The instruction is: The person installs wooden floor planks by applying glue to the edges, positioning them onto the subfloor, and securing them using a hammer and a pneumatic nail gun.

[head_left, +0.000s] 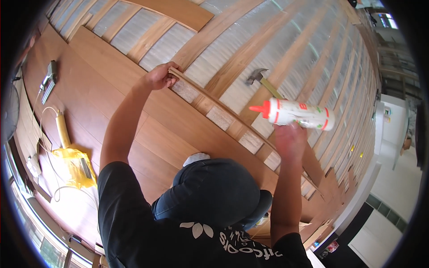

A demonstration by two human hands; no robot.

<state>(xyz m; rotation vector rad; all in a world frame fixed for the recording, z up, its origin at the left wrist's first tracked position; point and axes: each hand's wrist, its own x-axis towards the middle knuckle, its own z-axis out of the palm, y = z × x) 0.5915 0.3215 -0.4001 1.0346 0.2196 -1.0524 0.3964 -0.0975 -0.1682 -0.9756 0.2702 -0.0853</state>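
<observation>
My left hand (163, 76) is closed on the near-left end of a long, narrow wooden board (210, 97), seen edge-on. The board slants down to the right, over the joists beside the laid floorboards (111, 73). In my right hand (291, 140) is a white glue bottle (308, 115) with a red nozzle, lying nearly level with its tip pointing left. The bottle is held above the board's right part, apart from it. Just beyond the bottle, a claw hammer (267, 83) rests on the joists, its handle partly hidden by the bottle.
Wooden joists (237, 56) with silvery sheeting between them spread ahead. A loose floorboard (178, 12) lies across them at the far left. On the laid floor at left are a nail gun (49, 80), a yellow plastic bag (76, 167) and a trailing cord (41, 117).
</observation>
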